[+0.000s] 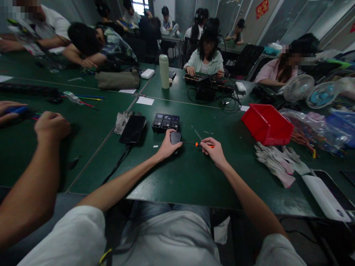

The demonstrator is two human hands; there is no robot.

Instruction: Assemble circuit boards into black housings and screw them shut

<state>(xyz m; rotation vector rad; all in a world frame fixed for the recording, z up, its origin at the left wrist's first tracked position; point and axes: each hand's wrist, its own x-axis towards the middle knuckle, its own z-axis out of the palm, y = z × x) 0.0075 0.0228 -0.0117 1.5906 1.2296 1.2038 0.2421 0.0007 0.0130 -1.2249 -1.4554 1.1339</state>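
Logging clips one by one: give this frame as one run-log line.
Left hand: holds dark block | Right hand: holds screwdriver, tip by block, contact unclear | Nearby: three black blocks, phone, red bin

A pale short-sleeved shirt (172, 240) (visibly creased) tops blue jeans (140, 215).

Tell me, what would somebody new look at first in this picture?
Probably the bright red bin, on the right side of the green table. Next might come the hands in the middle: the left hand holds a small dark box, and the right hand holds an orange-handled screwdriver pointing at it. Farther back, a pale green bottle stands upright.
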